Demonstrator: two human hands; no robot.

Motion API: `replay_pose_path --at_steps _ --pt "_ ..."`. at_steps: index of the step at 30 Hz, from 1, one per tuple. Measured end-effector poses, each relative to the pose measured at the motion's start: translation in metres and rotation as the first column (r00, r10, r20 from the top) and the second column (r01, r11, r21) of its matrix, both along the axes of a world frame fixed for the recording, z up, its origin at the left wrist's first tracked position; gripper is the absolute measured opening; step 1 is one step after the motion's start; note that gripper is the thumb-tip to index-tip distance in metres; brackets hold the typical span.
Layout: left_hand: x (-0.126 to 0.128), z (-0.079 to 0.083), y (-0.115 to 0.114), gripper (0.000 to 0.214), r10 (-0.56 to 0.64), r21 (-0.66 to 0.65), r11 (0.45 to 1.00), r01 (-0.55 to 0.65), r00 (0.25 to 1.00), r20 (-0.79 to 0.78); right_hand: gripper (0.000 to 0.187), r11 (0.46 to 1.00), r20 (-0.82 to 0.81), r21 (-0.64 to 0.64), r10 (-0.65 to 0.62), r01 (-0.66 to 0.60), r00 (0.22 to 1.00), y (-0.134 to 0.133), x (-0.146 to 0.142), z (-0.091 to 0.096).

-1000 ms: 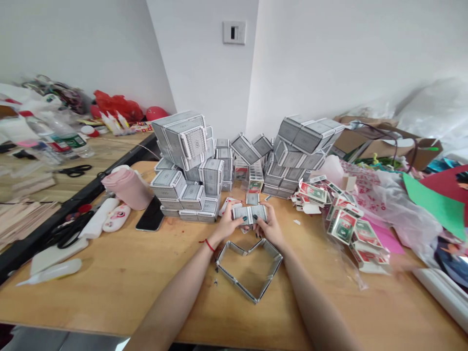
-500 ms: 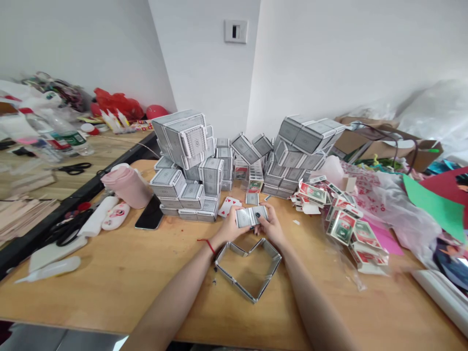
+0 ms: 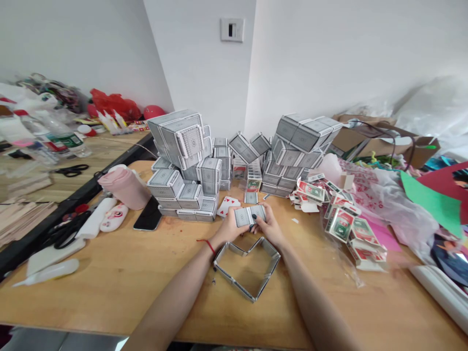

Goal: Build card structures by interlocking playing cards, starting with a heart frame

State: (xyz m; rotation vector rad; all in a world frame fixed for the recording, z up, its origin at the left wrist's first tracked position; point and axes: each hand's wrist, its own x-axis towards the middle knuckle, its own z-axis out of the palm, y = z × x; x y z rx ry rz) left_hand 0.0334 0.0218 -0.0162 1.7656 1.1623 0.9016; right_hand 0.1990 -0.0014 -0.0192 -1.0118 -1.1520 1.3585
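Observation:
Grey-backed playing cards (image 3: 243,217) lie side by side between my two hands, backs facing up. My left hand (image 3: 228,227) is closed on their left end, a red string round its wrist. On the right end, my right hand (image 3: 268,225) grips them too, its dark-nailed thumb resting on top. Just below the hands, a heart-shaped frame of cards (image 3: 234,282) stands on edge on the table. Face-up heart cards (image 3: 229,204) lie behind my left hand, and a single card (image 3: 251,198) rests face down beyond the held ones.
Stacked card-covered blocks rise at the back left (image 3: 175,187) and back right (image 3: 298,146). Opened card boxes (image 3: 341,224) lie to the right beside plastic wrap. At left are a phone (image 3: 147,214), a pink cup (image 3: 126,186), scissors (image 3: 73,229) and a glue bottle (image 3: 54,271).
Both hands keep hold of the cards, with the right thumb shifted slightly on them. The whole view has moved a little, so everything sits slightly further left.

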Motion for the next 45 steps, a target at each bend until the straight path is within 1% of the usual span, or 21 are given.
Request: replay_pose_path --at_steps 4,6,11,13,15,17,18,20,21,22,23,24,25,27,28,30,32,35,38,41,45 --pt "0.001 -0.002 0.000 0.059 -0.007 -0.064 0.998 0.008 1.000 0.018 0.050 1.000 0.023 0.011 -0.003 0.003 1.000 -0.001 -0.002 0.002" --pt "0.001 -0.004 0.000 0.060 -0.017 -0.074 0.997 0.019 0.999 0.029 0.051 1.000 0.032 0.019 -0.005 0.005 0.999 -0.001 -0.002 0.002" --pt "-0.002 -0.003 0.003 0.058 -0.030 0.032 0.999 0.027 0.996 0.089 0.054 0.999 0.017 0.033 -0.005 0.004 1.000 -0.001 -0.002 0.001" --pt "-0.006 -0.001 0.005 0.051 -0.064 0.025 0.998 0.061 0.985 0.159 0.059 0.999 -0.001 0.045 -0.006 0.006 1.000 -0.001 -0.002 0.002" --pt "-0.009 0.001 0.007 0.038 -0.084 -0.001 0.996 0.087 0.969 0.232 0.064 0.999 -0.009 0.054 -0.007 0.007 1.000 -0.002 -0.003 0.002" --pt "-0.011 0.003 0.010 0.026 -0.072 -0.022 0.996 0.081 0.960 0.270 0.067 0.999 -0.013 0.049 -0.012 0.012 1.000 -0.002 -0.003 0.001" --pt "-0.011 0.003 0.012 0.024 -0.052 -0.026 0.998 0.062 0.958 0.282 0.067 0.999 -0.019 0.040 -0.016 0.017 1.000 -0.002 -0.002 0.000" --pt "-0.011 0.002 0.014 0.029 -0.004 -0.033 0.999 0.016 0.948 0.317 0.063 0.998 -0.020 0.019 -0.057 0.057 0.998 0.000 0.001 -0.003" --pt "-0.011 0.002 0.015 0.036 0.021 -0.039 0.999 -0.008 0.938 0.347 0.060 0.995 0.005 0.016 -0.102 0.102 0.995 0.002 0.003 -0.005" --pt "-0.011 0.001 0.015 0.044 0.045 -0.050 0.998 -0.028 0.923 0.382 0.056 0.987 0.064 0.027 -0.158 0.157 0.985 0.004 0.006 -0.007" --pt "-0.010 0.000 0.016 0.049 0.065 -0.066 0.997 -0.040 0.907 0.416 0.053 0.976 0.157 0.061 -0.216 0.209 0.964 0.005 0.008 -0.009" --pt "-0.010 -0.001 0.017 0.051 0.083 -0.089 0.995 -0.048 0.894 0.441 0.050 0.963 0.274 0.119 -0.267 0.243 0.924 0.007 0.009 -0.010" --pt "-0.010 -0.002 0.017 0.050 0.100 -0.113 0.992 -0.054 0.885 0.456 0.046 0.951 0.396 0.189 -0.303 0.246 0.867 0.008 0.010 -0.011" --pt "-0.009 -0.004 0.018 0.042 0.134 -0.155 0.986 -0.070 0.879 0.457 0.041 0.940 0.612 0.301 -0.320 0.161 0.723 0.009 0.009 -0.012" --pt "-0.009 -0.004 0.018 0.037 0.150 -0.170 0.982 -0.081 0.882 0.447 0.041 0.938 0.693 0.329 -0.316 0.105 0.649 0.009 0.006 -0.013" --pt "-0.008 -0.004 0.018 0.032 0.175 -0.186 0.977 -0.105 0.890 0.420 0.042 0.940 0.802 0.340 -0.303 0.025 0.515 0.009 0.000 -0.014" --pt "-0.008 -0.003 0.018 0.029 0.185 -0.178 0.976 -0.123 0.899 0.398 0.041 0.942 0.852 0.335 -0.300 -0.007 0.428 0.009 -0.005 -0.016" --pt "-0.008 -0.001 0.017 0.027 0.187 -0.151 0.979 -0.138 0.904 0.385 0.042 0.941 0.870 0.338 -0.315 0.006 0.379 0.009 -0.009 -0.019" --pt "-0.008 0.000 0.017 0.031 0.182 -0.125 0.982 -0.142 0.894 0.410 0.051 0.943 0.871 0.329 -0.323 0.049 0.370 0.010 -0.008 -0.019" --pt "-0.008 0.001 0.016 0.038 0.157 -0.115 0.986 -0.119 0.890 0.428 0.056 0.948 0.867 0.309 -0.312 0.072 0.389 0.010 -0.008 -0.019" --pt "-0.008 -0.001 0.016 0.038 0.142 -0.146 0.985 -0.092 0.913 0.382 0.055 0.950 0.845 0.292 -0.312 0.115 0.434 0.009 -0.008 -0.017"
